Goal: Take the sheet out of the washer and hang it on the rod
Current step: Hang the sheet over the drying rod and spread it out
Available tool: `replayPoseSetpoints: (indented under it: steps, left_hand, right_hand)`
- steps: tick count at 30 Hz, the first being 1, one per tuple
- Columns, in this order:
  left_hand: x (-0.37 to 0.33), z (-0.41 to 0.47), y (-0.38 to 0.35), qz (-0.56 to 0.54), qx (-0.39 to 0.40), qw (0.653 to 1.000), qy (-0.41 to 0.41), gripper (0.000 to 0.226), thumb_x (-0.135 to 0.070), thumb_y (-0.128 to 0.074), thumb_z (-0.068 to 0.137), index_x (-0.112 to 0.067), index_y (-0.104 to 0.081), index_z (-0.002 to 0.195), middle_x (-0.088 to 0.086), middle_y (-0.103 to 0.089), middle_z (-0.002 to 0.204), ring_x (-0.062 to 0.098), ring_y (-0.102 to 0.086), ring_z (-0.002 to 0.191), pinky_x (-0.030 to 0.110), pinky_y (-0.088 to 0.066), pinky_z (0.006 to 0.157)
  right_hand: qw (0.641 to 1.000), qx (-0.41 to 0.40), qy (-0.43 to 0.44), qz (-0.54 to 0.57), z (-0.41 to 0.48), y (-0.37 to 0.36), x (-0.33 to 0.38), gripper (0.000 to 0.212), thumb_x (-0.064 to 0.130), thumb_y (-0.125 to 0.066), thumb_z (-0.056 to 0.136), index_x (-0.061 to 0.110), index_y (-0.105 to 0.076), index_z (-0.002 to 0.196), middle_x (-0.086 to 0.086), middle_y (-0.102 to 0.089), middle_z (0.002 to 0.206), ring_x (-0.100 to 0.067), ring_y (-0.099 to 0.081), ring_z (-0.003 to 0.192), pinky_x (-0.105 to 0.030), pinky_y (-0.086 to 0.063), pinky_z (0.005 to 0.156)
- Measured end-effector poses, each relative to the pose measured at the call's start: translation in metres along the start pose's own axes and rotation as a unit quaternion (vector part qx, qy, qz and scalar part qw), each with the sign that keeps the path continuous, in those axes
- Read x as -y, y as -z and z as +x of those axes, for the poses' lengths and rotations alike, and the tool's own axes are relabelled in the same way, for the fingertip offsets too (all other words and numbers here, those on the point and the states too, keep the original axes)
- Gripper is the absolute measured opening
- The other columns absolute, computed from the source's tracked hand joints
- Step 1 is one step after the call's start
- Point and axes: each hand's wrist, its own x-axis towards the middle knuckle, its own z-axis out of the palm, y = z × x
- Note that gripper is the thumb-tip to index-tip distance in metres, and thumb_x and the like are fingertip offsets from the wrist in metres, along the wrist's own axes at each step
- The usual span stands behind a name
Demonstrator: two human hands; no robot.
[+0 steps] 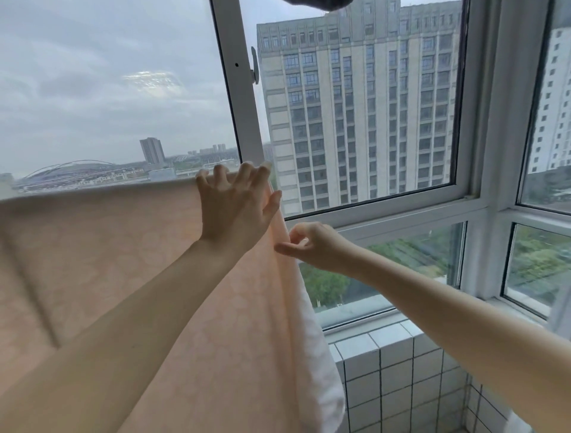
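A pale peach sheet (pixel 102 247) with a faint pattern hangs draped over a horizontal line across the left half of the view; the rod itself is hidden under its top fold. My left hand (pixel 238 204) lies flat on the sheet near its upper right corner, fingers spread over the top edge. My right hand (pixel 309 244) pinches the sheet's right edge between thumb and fingers, just below the left hand. A white underside of the sheet (pixel 324 371) shows along the lower right edge. The washer is out of view.
A large white-framed window (pixel 244 102) stands right behind the sheet, with a latch handle (pixel 254 66). A white tiled low wall (pixel 398 380) runs below the sill at lower right. A dark item (pixel 318 3) hangs at the top edge.
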Motion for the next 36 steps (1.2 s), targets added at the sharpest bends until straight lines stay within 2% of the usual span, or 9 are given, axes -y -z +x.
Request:
replayPoseSetpoints:
  steps: [4, 7, 9, 14, 21, 24, 28, 32, 36]
  left_hand:
    - [-0.001, -0.001, 0.003, -0.014, -0.02, 1.0, -0.005, 0.047, -0.046, -0.037, 0.094, -0.016, -0.05, 0.128, 0.005, -0.066, 0.112, 0.041, -0.058, 0.094, 0.05, -0.038, 0.087]
    - [0.004, -0.002, 0.004, -0.005, -0.031, 0.999, -0.01, 0.041, -0.04, -0.039, 0.095, -0.015, -0.056, 0.122, 0.004, -0.066, 0.112, 0.038, -0.058, 0.09, 0.047, -0.038, 0.084]
    - [0.007, -0.003, 0.004, -0.008, -0.034, 0.999, -0.012, 0.038, -0.036, -0.039, 0.095, -0.017, -0.057, 0.122, 0.003, -0.066, 0.113, 0.037, -0.058, 0.089, 0.046, -0.037, 0.084]
    - [0.016, -0.002, 0.006, -0.011, -0.041, 0.998, -0.035, 0.038, -0.034, -0.036, 0.099, -0.018, -0.058, 0.125, 0.004, -0.069, 0.107, 0.035, -0.061, 0.085, 0.041, -0.039, 0.077]
    - [0.071, -0.021, 0.009, -0.058, -0.048, 0.997, 0.031, 0.039, -0.036, -0.035, 0.102, -0.014, -0.063, 0.117, 0.012, -0.071, 0.102, 0.036, -0.062, 0.091, 0.042, -0.042, 0.083]
    - [0.095, -0.031, 0.014, -0.058, -0.05, 0.996, 0.047, 0.041, -0.039, -0.034, 0.103, -0.016, -0.064, 0.118, 0.012, -0.07, 0.104, 0.037, -0.062, 0.093, 0.042, -0.041, 0.085]
    - [0.113, -0.032, 0.025, -0.156, -0.032, 0.985, 0.059, 0.039, -0.042, -0.039, 0.1, -0.019, -0.067, 0.116, 0.008, -0.071, 0.104, 0.033, -0.063, 0.093, 0.041, -0.044, 0.086]
    - [0.133, -0.028, 0.049, -0.273, 0.013, 0.96, 0.066, 0.025, -0.033, -0.058, 0.091, -0.019, -0.073, 0.106, 0.002, -0.074, 0.1, 0.018, -0.069, 0.092, 0.035, -0.053, 0.088]
    - [0.161, -0.024, 0.066, -0.315, 0.048, 0.944, 0.087, 0.01, -0.024, -0.071, 0.085, -0.018, -0.076, 0.092, -0.002, -0.072, 0.077, -0.007, -0.062, 0.069, 0.009, -0.045, 0.076]
  right_hand:
    - [0.997, -0.034, -0.019, 0.064, 0.001, -0.016, -0.005, 0.03, 0.028, -0.059, 0.093, 0.001, -0.069, 0.084, -0.013, -0.071, 0.083, -0.024, -0.066, 0.081, -0.033, -0.05, 0.071]
    - [0.983, 0.004, -0.076, 0.167, 0.0, -0.005, -0.012, 0.04, 0.027, -0.055, 0.097, -0.006, -0.063, 0.075, -0.011, -0.052, 0.058, -0.016, -0.043, 0.053, -0.026, -0.03, 0.05]
    - [0.968, 0.009, -0.107, 0.225, -0.001, 0.005, -0.019, 0.041, 0.025, -0.05, 0.1, -0.003, -0.063, 0.074, -0.01, -0.047, 0.064, -0.018, -0.036, 0.058, -0.027, -0.025, 0.051]
    - [0.924, -0.155, -0.157, 0.313, 0.02, 0.038, -0.035, 0.041, 0.026, -0.042, 0.103, -0.01, -0.061, 0.102, -0.012, -0.052, 0.079, -0.023, -0.043, 0.069, -0.034, -0.032, 0.06]
    - [0.987, -0.091, -0.121, 0.063, 0.013, 0.005, -0.034, 0.032, 0.016, -0.041, 0.101, 0.015, -0.051, 0.071, -0.003, -0.053, 0.068, -0.024, -0.051, 0.072, -0.03, -0.031, 0.061]
    - [0.989, -0.122, -0.079, 0.005, 0.008, -0.003, -0.012, 0.017, 0.006, -0.044, 0.094, 0.013, -0.053, 0.082, -0.007, -0.057, 0.08, -0.026, -0.052, 0.076, -0.03, -0.029, 0.059]
    - [0.975, -0.209, 0.043, 0.064, 0.009, 0.004, 0.043, 0.043, 0.005, -0.055, 0.088, 0.011, -0.048, 0.13, -0.003, -0.06, 0.112, -0.018, -0.059, 0.099, -0.023, -0.048, 0.08]
    - [0.942, -0.248, 0.194, -0.117, 0.021, 0.011, 0.086, 0.039, 0.02, -0.056, 0.093, 0.009, -0.05, 0.13, -0.012, -0.054, 0.124, -0.025, -0.054, 0.111, -0.04, -0.05, 0.091]
    - [0.915, -0.258, 0.229, -0.209, 0.04, 0.009, 0.099, 0.026, 0.021, -0.052, 0.096, 0.01, -0.058, 0.118, -0.01, -0.059, 0.115, -0.029, -0.058, 0.103, -0.049, -0.05, 0.085]
